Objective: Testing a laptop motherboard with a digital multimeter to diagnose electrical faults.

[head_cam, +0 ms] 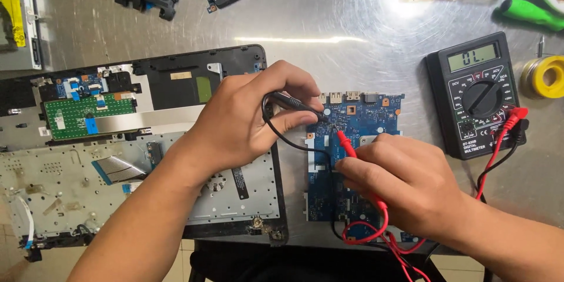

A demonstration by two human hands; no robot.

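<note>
Pinching black probe (294,104) in left hand (247,123), red probe (346,144) in right hand (405,185), tips on blue board (358,123).

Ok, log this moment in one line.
left hand: black probe on blue board | right hand: red probe on board | meter: right of board

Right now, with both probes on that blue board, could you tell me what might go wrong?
1. The black probe and red probe tips sit close together on the blue circuit board; a slip of either hand could bridge neighbouring contacts.
2. The red lead runs taut to the multimeter; a tug from the right hand might drag it.
</note>
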